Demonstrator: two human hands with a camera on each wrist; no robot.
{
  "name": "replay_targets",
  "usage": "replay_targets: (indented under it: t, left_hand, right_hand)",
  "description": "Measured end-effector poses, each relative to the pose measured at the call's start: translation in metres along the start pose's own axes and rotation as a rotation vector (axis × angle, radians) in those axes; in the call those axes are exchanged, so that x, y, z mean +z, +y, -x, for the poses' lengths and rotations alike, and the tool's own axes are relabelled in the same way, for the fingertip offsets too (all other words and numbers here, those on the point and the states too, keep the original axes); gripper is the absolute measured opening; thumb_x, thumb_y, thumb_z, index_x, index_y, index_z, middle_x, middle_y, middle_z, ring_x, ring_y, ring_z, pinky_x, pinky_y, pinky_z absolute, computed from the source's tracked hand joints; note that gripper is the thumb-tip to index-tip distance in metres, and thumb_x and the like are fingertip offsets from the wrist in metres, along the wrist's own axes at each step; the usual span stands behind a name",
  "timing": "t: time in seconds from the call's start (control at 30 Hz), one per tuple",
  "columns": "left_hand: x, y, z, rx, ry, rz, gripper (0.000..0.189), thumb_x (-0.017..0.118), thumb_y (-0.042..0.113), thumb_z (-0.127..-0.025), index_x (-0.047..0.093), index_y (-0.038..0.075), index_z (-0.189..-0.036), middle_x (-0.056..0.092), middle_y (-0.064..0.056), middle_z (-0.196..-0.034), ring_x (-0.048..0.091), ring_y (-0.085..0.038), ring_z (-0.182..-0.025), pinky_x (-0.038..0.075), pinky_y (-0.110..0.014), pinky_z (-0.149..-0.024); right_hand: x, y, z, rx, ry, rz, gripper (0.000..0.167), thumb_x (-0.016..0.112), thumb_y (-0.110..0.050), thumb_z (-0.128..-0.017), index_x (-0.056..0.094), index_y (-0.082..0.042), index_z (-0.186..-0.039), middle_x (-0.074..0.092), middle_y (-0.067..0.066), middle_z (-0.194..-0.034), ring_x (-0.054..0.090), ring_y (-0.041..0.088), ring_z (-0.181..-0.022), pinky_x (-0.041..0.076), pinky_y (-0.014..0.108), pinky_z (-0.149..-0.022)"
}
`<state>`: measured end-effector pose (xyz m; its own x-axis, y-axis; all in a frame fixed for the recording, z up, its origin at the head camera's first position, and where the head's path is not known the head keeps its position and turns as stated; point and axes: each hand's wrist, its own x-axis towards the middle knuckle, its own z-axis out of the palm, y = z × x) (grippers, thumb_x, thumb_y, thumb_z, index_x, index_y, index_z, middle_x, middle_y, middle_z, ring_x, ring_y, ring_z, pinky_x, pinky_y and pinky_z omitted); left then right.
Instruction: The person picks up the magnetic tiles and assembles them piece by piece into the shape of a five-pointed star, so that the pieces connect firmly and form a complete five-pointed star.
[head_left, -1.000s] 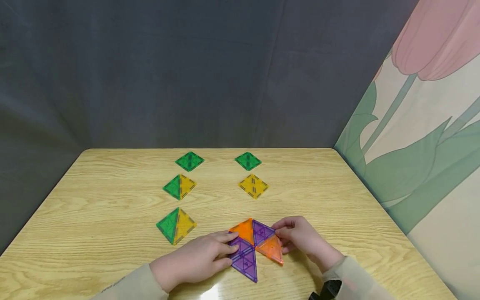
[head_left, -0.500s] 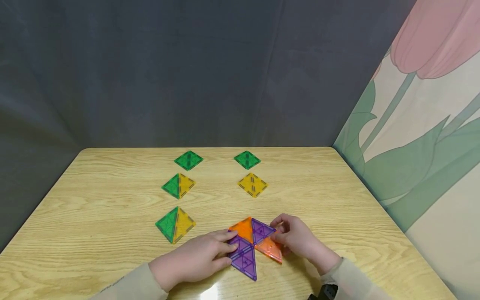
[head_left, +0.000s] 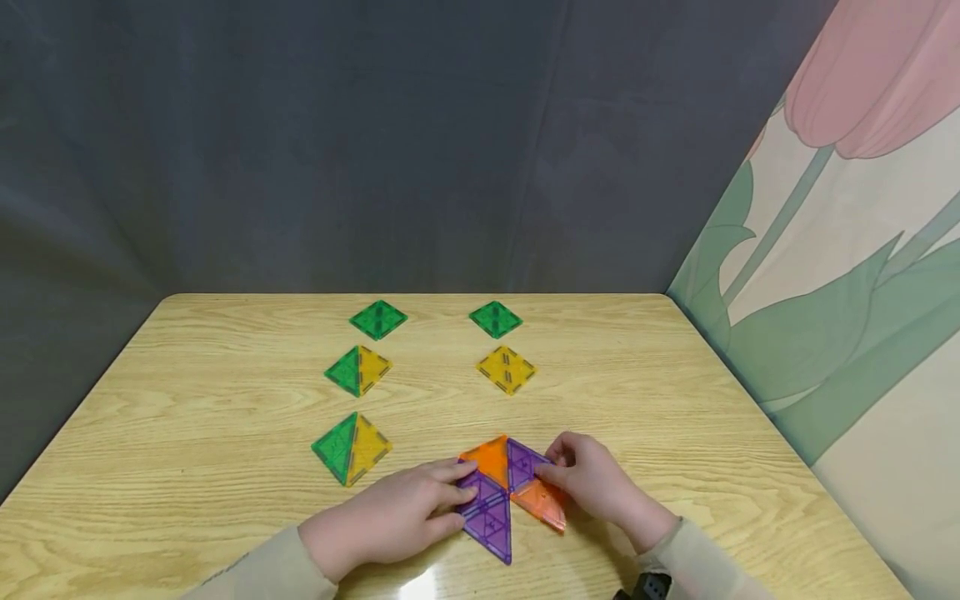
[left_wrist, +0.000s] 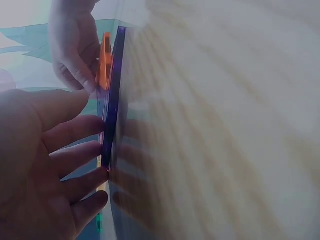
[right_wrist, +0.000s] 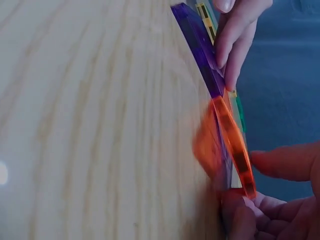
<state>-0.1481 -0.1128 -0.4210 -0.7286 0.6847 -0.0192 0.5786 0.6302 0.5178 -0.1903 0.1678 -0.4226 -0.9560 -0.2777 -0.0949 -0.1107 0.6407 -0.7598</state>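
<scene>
A fan of translucent triangular magnetic tiles lies near the front of the table in the head view. It has an orange tile (head_left: 489, 457) at the back left, a purple tile (head_left: 522, 464) beside it, joined purple tiles (head_left: 489, 521) at the front left, and an orange tile (head_left: 542, 503) at the right. My left hand (head_left: 405, 508) rests its extended fingertips on the left edge of the purple tiles. With thumb and fingers, my right hand (head_left: 592, 475) pinches the outer corner of the right orange tile, which tilts up off the table in the right wrist view (right_wrist: 234, 145).
Behind the fan lies a yellow diamond (head_left: 507, 370), then a green diamond (head_left: 496, 320). To the left stand a green-and-yellow diamond (head_left: 352, 449), another such diamond (head_left: 358, 371) and a green diamond (head_left: 378, 320). A dark curtain (head_left: 375, 150) hangs behind the table.
My right thumb has moved left from the outer edge onto the tiles, covering the right orange tile's upper corner. My left hand stays in place on the purple tiles.
</scene>
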Motion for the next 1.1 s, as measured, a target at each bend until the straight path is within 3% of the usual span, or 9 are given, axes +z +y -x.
replay_targets:
  t: [0.23,0.3,0.37,0.43,0.53,0.63,0.7,0.83,1.1]
  left_hand:
    - [0.000,-0.001,-0.001,-0.029,0.000,0.015,0.042,0.058,0.035,-0.101,0.058,0.019,-0.139,0.032,-0.007,-0.157,0.035,-0.027,-0.141,0.034,-0.045,-0.112]
    - [0.000,0.001,0.000,-0.068,0.006,0.016,0.044,0.058,0.036,-0.101,0.056,0.019,-0.141,0.032,-0.008,-0.157,0.035,-0.029,-0.140,0.034,-0.047,-0.111]
    - [0.001,0.005,0.002,-0.140,0.059,0.061,0.045,0.058,0.034,-0.101,0.057,0.015,-0.141,0.040,-0.010,-0.153,0.039,-0.031,-0.137,0.036,-0.050,-0.110]
    - [-0.001,0.008,0.004,-0.226,0.144,0.188,0.045,0.058,0.030,-0.100,0.058,0.006,-0.138,0.052,-0.014,-0.141,0.050,-0.032,-0.128,0.042,-0.050,-0.104]
    - [-0.006,0.012,0.008,-0.348,0.239,0.564,0.044,0.057,0.022,-0.099,0.058,-0.009,-0.130,0.065,-0.018,-0.118,0.063,-0.032,-0.106,0.053,-0.048,-0.091]
    - [-0.014,0.012,0.014,-0.446,0.220,0.924,0.049,0.057,0.020,-0.098,0.053,-0.019,-0.126,0.067,-0.019,-0.109,0.066,-0.033,-0.097,0.057,-0.043,-0.083]
    - [-0.017,0.012,0.019,-0.501,0.186,1.074,0.054,0.056,0.020,-0.097,0.046,-0.023,-0.128,0.066,-0.021,-0.111,0.065,-0.035,-0.101,0.057,-0.043,-0.085]
    - [-0.021,0.017,0.027,-0.539,0.176,1.189,0.062,0.055,0.022,-0.097,0.035,-0.026,-0.132,0.060,-0.029,-0.118,0.060,-0.043,-0.111,0.053,-0.048,-0.091]
    - [-0.022,0.023,0.028,-0.573,0.211,1.263,0.071,0.056,0.025,-0.096,0.025,-0.023,-0.138,0.048,-0.037,-0.129,0.050,-0.049,-0.120,0.052,-0.053,-0.090]
  right_hand:
    - [-0.008,0.006,0.004,0.046,-0.106,-0.091,0.019,0.071,-0.010,-0.091,0.060,-0.004,-0.076,0.054,0.000,-0.060,0.046,0.011,-0.048,0.040,0.022,-0.042]
    - [-0.008,0.006,0.006,0.077,-0.134,-0.123,0.018,0.070,-0.010,-0.092,0.061,-0.004,-0.077,0.056,0.001,-0.060,0.050,0.011,-0.046,0.043,0.023,-0.042]
    - [-0.009,0.006,0.007,0.096,-0.155,-0.146,0.017,0.069,-0.011,-0.092,0.061,-0.003,-0.079,0.059,0.003,-0.060,0.053,0.013,-0.045,0.045,0.024,-0.041]
    - [-0.009,0.005,0.008,0.101,-0.168,-0.163,0.017,0.068,-0.011,-0.093,0.061,-0.003,-0.080,0.060,0.004,-0.060,0.055,0.014,-0.045,0.045,0.025,-0.041]
    - [-0.008,0.005,0.010,0.106,-0.196,-0.205,0.018,0.068,-0.013,-0.094,0.061,-0.002,-0.081,0.061,0.005,-0.061,0.055,0.014,-0.044,0.045,0.024,-0.041]
    - [-0.007,0.005,0.012,0.130,-0.253,-0.300,0.019,0.066,-0.014,-0.095,0.061,0.000,-0.084,0.063,0.008,-0.063,0.057,0.013,-0.044,0.047,0.023,-0.041]
    - [-0.005,0.006,0.013,0.151,-0.292,-0.374,0.019,0.065,-0.014,-0.096,0.061,0.002,-0.086,0.064,0.009,-0.065,0.059,0.014,-0.045,0.050,0.024,-0.041]
    - [-0.002,0.006,0.016,0.177,-0.333,-0.473,0.019,0.063,-0.012,-0.096,0.061,0.005,-0.089,0.066,0.012,-0.069,0.064,0.016,-0.051,0.055,0.027,-0.046]
    - [0.001,0.007,0.023,0.166,-0.350,-0.523,0.014,0.058,-0.006,-0.094,0.061,0.008,-0.097,0.068,0.020,-0.071,0.068,0.022,-0.059,0.059,0.032,-0.054]
